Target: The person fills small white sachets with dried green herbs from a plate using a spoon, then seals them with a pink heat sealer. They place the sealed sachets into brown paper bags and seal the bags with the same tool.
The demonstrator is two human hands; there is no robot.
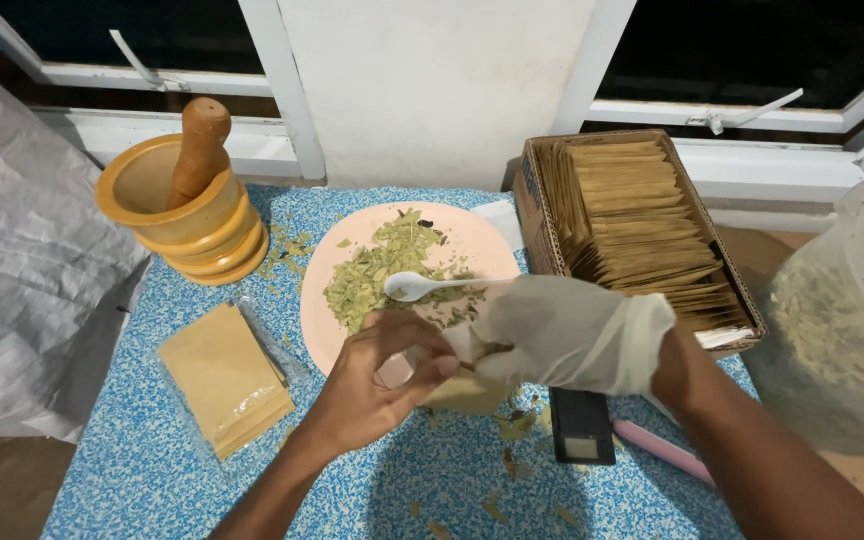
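Setting: we look down on a bench covered in a blue speckled cloth, set under a white window frame with dark panes.

Item one: a small tan paper sachet, which we find at the bench's middle, just below the pink plate, held between both hands. Our left hand, bare, has its fingers closed on the sachet's left edge. Our right hand, in a whitish glove, is curled shut on the sachet's upper right; we cannot tell exactly how the gloved fingertips sit.

Item two: a round pink plate, touching the hands' far side, carrying a heap of dried green leaf flakes and a white plastic spoon lying bowl-left on the heap.

Item three: loose leaf crumbs on the cloth just beside the sachet.

Item four: a small black device with a pale screen, near the right wrist, and a pink flat object just beside it, partly hidden by the arm.

Item five: a cardboard box of upright tan sachets, right of the plate.

Item six: a clear packet of flat tan sachets, left of the hands.

Item seven: a yellow wooden mortar with pestle, far left corner.

Item eight: a translucent tub of leaf matter, at the right edge.
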